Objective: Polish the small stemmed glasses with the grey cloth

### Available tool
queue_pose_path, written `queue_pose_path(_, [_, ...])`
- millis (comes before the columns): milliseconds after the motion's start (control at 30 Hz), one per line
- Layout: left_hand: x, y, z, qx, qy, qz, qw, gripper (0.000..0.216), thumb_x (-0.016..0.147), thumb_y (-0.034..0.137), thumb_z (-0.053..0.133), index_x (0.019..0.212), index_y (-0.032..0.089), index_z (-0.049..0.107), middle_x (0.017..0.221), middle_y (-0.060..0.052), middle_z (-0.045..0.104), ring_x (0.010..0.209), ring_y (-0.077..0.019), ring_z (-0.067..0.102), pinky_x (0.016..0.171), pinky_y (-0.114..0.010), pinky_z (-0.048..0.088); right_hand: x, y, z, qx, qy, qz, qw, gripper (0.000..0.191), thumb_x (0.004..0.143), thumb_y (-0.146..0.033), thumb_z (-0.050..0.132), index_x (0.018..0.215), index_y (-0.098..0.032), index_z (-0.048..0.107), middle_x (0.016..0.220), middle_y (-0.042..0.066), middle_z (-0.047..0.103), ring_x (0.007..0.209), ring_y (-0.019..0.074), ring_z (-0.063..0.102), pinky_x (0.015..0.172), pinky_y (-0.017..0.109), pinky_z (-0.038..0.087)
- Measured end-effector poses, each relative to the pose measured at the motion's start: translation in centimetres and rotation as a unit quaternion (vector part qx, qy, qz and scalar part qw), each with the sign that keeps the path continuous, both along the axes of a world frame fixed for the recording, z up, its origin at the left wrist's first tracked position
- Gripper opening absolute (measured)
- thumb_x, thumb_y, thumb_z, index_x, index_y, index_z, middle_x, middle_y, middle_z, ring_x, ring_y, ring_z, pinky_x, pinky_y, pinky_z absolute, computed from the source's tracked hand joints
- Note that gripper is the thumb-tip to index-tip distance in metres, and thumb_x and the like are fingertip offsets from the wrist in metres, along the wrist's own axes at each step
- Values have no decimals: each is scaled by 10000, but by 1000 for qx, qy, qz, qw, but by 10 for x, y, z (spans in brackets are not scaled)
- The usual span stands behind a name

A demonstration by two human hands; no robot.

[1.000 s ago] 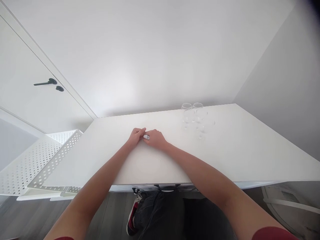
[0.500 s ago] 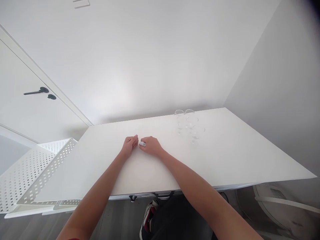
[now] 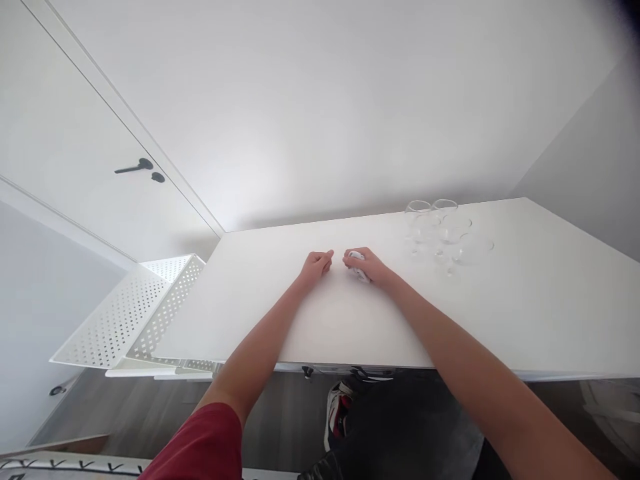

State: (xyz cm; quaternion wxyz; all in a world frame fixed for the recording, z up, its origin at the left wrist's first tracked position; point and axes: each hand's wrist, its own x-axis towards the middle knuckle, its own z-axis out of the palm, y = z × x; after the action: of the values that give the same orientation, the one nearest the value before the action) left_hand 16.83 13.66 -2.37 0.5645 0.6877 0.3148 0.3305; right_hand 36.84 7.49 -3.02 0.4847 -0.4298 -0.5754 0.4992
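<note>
Small white object [image 3: 357, 255] is held in the right hand [image 3: 367, 261], over the middle part of the white table [image 3: 350, 327]. It is partly covered by the fingers, so its full shape cannot be told; pale grey-white surface is seen between them and lower down, by the palm. Right fingers are bent round it in a narrow grip. Left hand [image 3: 318, 262] is placed just beside, with a gap left between the two hands. Its fingers are curled in to a loose fist, thumb side up; whether anything is kept inside cannot be told. Whether either hand is rested on the tabletop cannot be told either.

To the right of the right hand, near the far edge of the table, clear stemmed glasses [image 3: 453, 230] are grouped close together; exact count is made hard by the see-through material. Far edge of the table is backed by a plain white wall [image 3: 320, 120]. At left, a white door [image 3: 60, 133] is fitted with a black handle [image 3: 133, 167], and a white perforated rack [image 3: 107, 320] is set beside the table. Below, a red sleeve [image 3: 205, 443], dark trousers [image 3: 415, 420] and one shoe [image 3: 337, 413] are seen over grey floor [image 3: 285, 407].
</note>
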Motion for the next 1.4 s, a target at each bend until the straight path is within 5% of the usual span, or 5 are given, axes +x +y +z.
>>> queue_pose_path(433, [31,13,6,43,29,-43,998,589,898,605,576,574,200,298,562,30,257,561,-96,216,561,-300,174,-9,-10,8,27,-50,-176,983,317,922,-343,503,665,-180,591,656,7,547,638,127,478,648,277,373])
queue_pose_path(633, [24,17,2,2,-37,-69,997,656,928,545,602,590,200,158,557,48,134,570,-96,115,573,-312,168,-28,-6,-1,40,-303,-340,889,328,951,-302,460,644,-215,385,633,-31,391,604,127,315,597,284,237])
queue_pose_path(833, [26,12,6,31,-33,-37,998,617,946,543,582,600,198,206,586,37,175,579,-105,151,572,-312,182,-38,-3,-7,54,-460,-329,823,312,993,-321,463,707,-208,411,716,-13,461,624,128,346,595,282,236])
queue_pose_path(1100, [31,3,12,85,-1,-3,996,346,950,438,573,717,204,471,655,26,398,601,-114,341,573,-275,301,-30,-4,1,21,-418,-334,844,343,988,-323,449,680,-217,338,666,-19,436,600,133,326,586,285,238])
queue_pose_path(1400, [117,-12,104,250,180,-4,951,152,922,324,591,939,226,705,1039,-63,693,922,-206,618,761,-323,453,-23,-6,1,-3,-323,-339,884,369,924,-316,518,654,-234,280,589,-32,357,557,132,293,540,289,242])
